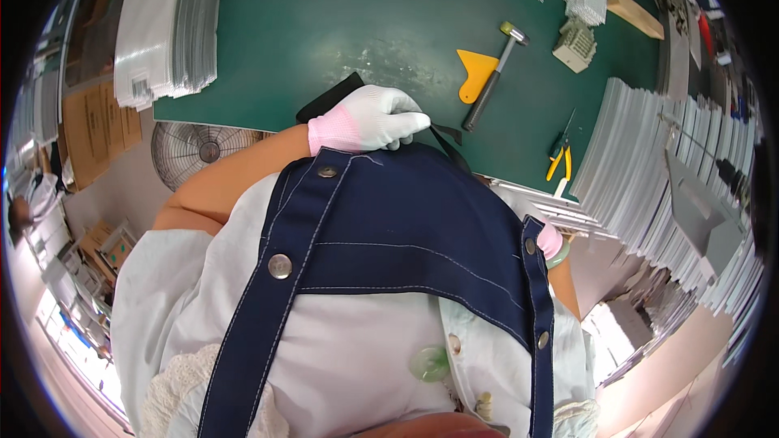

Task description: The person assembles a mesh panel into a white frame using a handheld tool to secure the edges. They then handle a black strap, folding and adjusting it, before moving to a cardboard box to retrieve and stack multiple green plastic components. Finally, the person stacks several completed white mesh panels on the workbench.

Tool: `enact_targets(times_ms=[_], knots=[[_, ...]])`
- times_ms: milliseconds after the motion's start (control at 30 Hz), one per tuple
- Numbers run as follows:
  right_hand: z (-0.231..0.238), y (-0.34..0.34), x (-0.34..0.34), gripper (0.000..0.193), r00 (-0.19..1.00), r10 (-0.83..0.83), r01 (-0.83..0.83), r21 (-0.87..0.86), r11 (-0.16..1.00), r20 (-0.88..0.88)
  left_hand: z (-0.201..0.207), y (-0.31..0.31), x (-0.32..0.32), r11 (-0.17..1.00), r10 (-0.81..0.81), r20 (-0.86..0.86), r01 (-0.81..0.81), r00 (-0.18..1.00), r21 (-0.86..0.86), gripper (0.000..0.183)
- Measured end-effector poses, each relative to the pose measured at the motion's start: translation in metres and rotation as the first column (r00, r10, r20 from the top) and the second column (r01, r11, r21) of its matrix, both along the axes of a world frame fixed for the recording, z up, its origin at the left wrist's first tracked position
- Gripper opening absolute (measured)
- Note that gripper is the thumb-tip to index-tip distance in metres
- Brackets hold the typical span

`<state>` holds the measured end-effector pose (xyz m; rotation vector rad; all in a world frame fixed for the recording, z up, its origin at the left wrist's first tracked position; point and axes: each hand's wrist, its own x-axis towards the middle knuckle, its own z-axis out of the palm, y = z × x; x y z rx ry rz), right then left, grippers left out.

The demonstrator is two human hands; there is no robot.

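My left hand (pixel 375 119), in a white glove with a pink cuff, is at the near edge of the green tabletop (pixel 324 24), just in front of my navy apron (pixel 398 211). Its fingers are curled closed, with the end of a black strap (pixel 448 146) at the fingertips. A flat black piece (pixel 331 97) shows behind the wrist; whether it joins the strap is hidden. My right hand (pixel 519 201) is low beside the apron's right side, mostly covered by it. Only part of its white glove, the pink cuff and a green bangle (pixel 558 255) show; its fingers are hidden.
A hammer (pixel 495 73), a yellow scraper (pixel 476 75) and yellow-handled pliers (pixel 559 154) lie on the table. Farther back are a beige blocky part (pixel 575 45) and a wooden block (pixel 634 14). Wrapped stacks (pixel 166 24) and pale panels (pixel 641 162) flank me. A fan (pixel 207 150) stands left.
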<state>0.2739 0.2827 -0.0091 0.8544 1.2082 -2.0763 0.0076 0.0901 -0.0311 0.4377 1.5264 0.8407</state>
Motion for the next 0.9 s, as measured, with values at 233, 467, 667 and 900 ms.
enact_targets(times_ms=[233, 467, 667, 900], knots=[[-0.008, -0.024, 0.034, 0.013, 0.923, -0.358, 0.385, 0.414, 0.825, -0.145, -0.005, 0.01, -0.002, 0.989, -0.14, 0.051, 0.142, 0.989, -0.037, 0.035], [0.007, -0.015, 0.009, 0.015, 0.948, -0.272, 0.267, 0.875, 0.405, -0.164, -0.001, 0.014, -0.001, 0.98, -0.201, 0.034, 0.201, 0.979, 0.016, 0.037], [-0.023, 0.01, 0.004, 0.014, 0.989, -0.146, 0.144, 0.241, 0.96, -0.01, -0.002, 0.008, 0.0, 0.999, -0.027, 0.056, 0.028, 0.998, -0.016, 0.041], [-0.066, -0.017, 0.144, 0.025, 0.998, -0.057, 0.03, -0.544, 0.839, -0.032, -0.012, 0.004, 0.002, 0.992, -0.086, -0.019, 0.084, 0.996, -0.099, 0.038]])
